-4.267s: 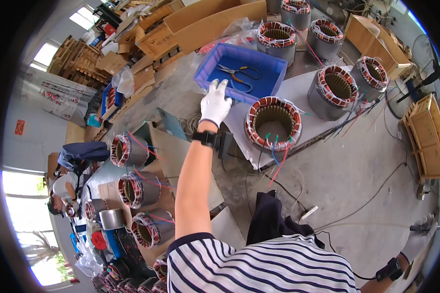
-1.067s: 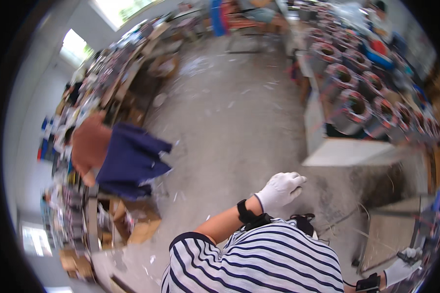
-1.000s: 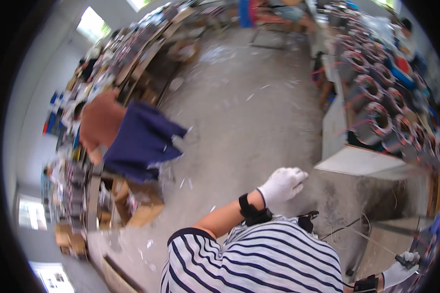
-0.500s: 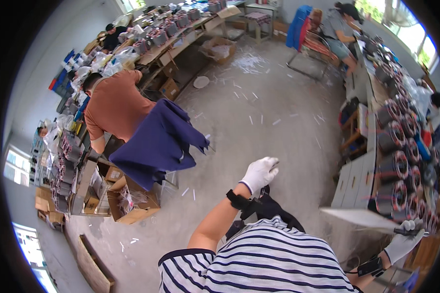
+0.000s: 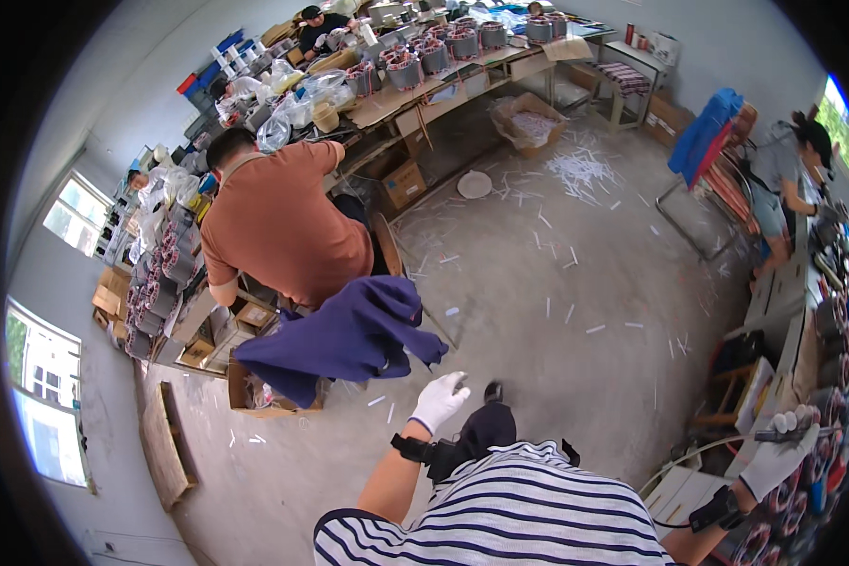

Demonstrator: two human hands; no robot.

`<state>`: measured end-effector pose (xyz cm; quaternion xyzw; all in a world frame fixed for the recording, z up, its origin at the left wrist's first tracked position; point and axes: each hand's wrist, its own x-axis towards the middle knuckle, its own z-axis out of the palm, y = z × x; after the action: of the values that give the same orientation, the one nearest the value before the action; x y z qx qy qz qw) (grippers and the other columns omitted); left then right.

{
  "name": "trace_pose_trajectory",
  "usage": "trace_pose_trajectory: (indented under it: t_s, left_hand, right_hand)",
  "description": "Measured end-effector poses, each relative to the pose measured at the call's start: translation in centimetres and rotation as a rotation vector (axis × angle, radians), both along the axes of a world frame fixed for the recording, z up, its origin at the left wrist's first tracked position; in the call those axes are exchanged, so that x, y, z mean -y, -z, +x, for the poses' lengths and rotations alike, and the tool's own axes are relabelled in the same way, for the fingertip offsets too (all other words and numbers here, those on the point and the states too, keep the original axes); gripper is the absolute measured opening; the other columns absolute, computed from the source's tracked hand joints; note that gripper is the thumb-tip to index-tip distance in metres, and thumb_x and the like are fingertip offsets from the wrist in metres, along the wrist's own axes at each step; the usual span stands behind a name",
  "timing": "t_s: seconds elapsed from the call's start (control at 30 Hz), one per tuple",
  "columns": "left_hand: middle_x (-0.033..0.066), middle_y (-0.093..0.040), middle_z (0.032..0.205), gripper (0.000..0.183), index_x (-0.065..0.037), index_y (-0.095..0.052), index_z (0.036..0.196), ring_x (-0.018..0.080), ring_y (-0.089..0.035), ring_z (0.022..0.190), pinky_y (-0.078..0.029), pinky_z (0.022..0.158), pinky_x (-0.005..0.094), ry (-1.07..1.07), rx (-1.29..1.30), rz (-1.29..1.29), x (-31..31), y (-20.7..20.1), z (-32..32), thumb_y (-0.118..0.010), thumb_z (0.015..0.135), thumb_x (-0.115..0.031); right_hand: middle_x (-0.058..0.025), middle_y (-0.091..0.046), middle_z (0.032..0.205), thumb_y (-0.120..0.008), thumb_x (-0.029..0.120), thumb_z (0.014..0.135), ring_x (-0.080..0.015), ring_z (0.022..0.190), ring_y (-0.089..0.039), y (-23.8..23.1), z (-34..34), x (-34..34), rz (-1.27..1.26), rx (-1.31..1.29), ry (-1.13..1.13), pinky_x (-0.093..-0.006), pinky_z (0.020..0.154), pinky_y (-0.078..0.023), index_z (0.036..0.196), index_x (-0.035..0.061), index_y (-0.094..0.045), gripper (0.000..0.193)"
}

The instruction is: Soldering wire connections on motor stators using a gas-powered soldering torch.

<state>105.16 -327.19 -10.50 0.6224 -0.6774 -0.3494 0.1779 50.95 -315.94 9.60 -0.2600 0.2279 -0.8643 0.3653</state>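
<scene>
Tool (image 5: 776, 436) sits at four o'clock in the gloved right hand (image 5: 775, 462), fingers wrapped round it; a pale hose (image 5: 698, 451) runs up to it. At six o'clock the gloved left hand (image 5: 440, 400) is empty, fingers loosely bent, near a purple cloth (image 5: 349, 328) at eight. Toward twelve, a carton (image 5: 404, 184) under the desk (image 5: 375, 110) bears print too small to read.

the left hand (image 5: 439, 404) has been drawn from beside the blue tray to above the floor (image 5: 585, 387) at six o'clock. the view has been turned: paper scraps (image 5: 580, 173) are shifted from twelve to two o'clock, the right-hand counter (image 5: 775, 300) from two to three.
</scene>
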Motion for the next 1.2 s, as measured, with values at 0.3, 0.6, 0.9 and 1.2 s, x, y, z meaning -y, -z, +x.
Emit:
trace_pose_trajectory:
  t_s: [0.3, 0.6, 0.9, 1.2]
  left_hand:
    - [0.0181, -0.063, 0.103, 0.04, -0.002, -0.057, 0.111, 0.0309, -0.061, 0.096, -0.048, 0.084, 0.0368, -0.124, -0.112, 0.053, 21.6, 1.3, -1.9, -0.058, 0.08, -0.027]
    - [0.019, -0.062, 0.102, 0.036, 0.002, -0.056, 0.112, 0.0273, -0.062, 0.092, -0.048, 0.082, 0.0324, 0.431, -0.349, -0.068, 49.9, -10.0, -18.4, -0.056, 0.081, -0.016]
    - [0.0153, -0.059, 0.109, 0.055, -0.001, -0.043, 0.127, 0.0188, -0.062, 0.079, -0.05, 0.07, 0.0301, 0.891, -0.805, 0.242, 68.7, -14.1, -39.8, -0.06, 0.076, -0.012]
    - [0.0078, -0.063, 0.068, 0.02, -0.002, -0.065, 0.091, 0.016, -0.06, 0.053, -0.051, 0.047, 0.0305, 0.969, -0.431, 0.689, 86.2, -6.3, -47.5, -0.055, 0.075, -0.01]
  right_hand:
    - [-0.0075, -0.058, 0.09, -0.049, 0.022, 0.094, -0.0126, 0.065, -0.039, 0.6, -0.5, 26.1, 0.027, 0.149, 0.064, -0.0256, 0.056, -0.035, 0.102, -0.0036, -0.054, 0.027]
    - [-0.0043, -0.045, 0.083, -0.047, 0.025, 0.095, -0.0115, 0.064, -0.036, -2.8, -0.5, 48.9, 0.069, 0.116, 0.141, -0.0243, 0.055, -0.032, 0.105, -0.0038, -0.052, 0.031]
    - [-0.0067, -0.056, 0.085, -0.052, 0.025, 0.092, -0.0103, 0.061, -0.038, -3.6, -4.2, 77.9, -0.064, 0.008, -0.23, -0.0228, 0.053, -0.032, 0.103, -0.0028, -0.056, 0.03]
    - [-0.0016, -0.049, 0.077, -0.052, 0.023, 0.092, -0.0093, 0.059, -0.031, -9.2, -6.1, 102.4, 0.0, -0.081, -0.234, -0.0223, 0.051, -0.028, 0.092, -0.0003, -0.056, 0.023]
